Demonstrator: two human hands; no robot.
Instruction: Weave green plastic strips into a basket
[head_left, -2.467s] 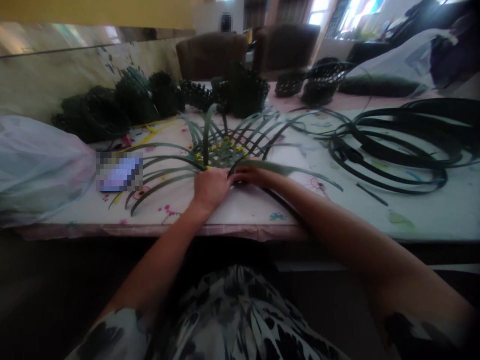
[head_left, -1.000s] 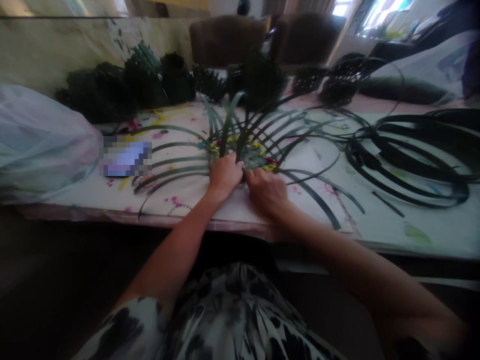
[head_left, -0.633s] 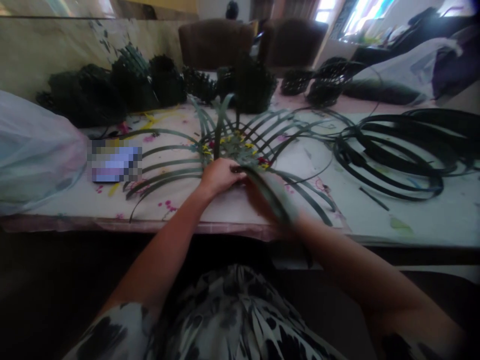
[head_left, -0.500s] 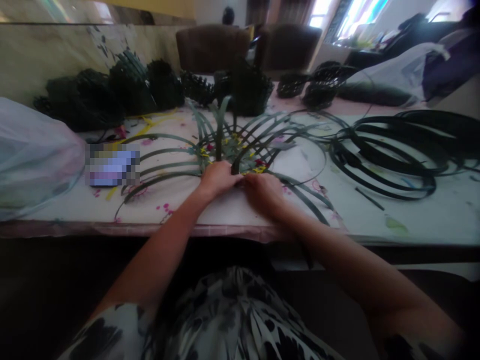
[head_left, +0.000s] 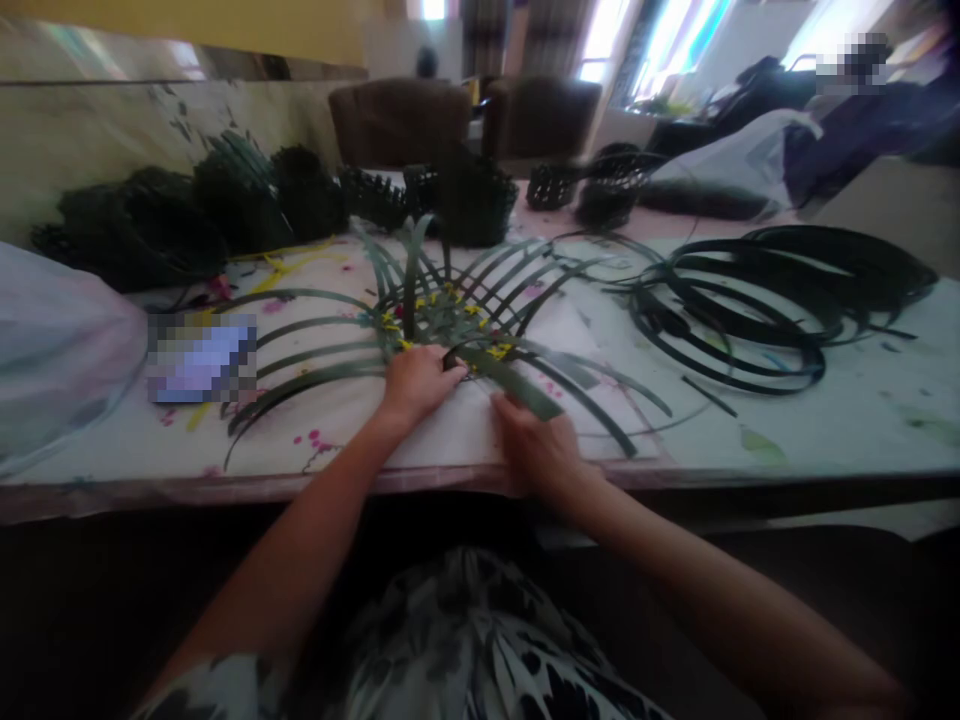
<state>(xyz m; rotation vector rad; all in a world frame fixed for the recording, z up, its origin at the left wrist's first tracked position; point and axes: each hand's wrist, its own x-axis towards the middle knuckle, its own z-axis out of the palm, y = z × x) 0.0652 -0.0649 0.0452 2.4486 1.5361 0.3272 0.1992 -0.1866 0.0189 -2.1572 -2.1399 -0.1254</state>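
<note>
Right hand (head_left: 544, 455) has drawn back from your left hand (head_left: 420, 385) since half a second ago; its fingers (head_left: 503, 408) curl under a bent strip (head_left: 517, 383), grip unclear. Your left pinches the near edge of the weave (head_left: 442, 318), spread just beyond. Coils (head_left: 795, 262) lie well right.

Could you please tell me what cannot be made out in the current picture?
Head view throughout:
Bare left hand: its own back hides most fingertips.
Bare right hand: grip unclear behind the broad, flat green strip.
Flat lavender-blue rectangle: pixelation blurs its details.
Translucent white plastic bag: cut off by the left edge.
</note>
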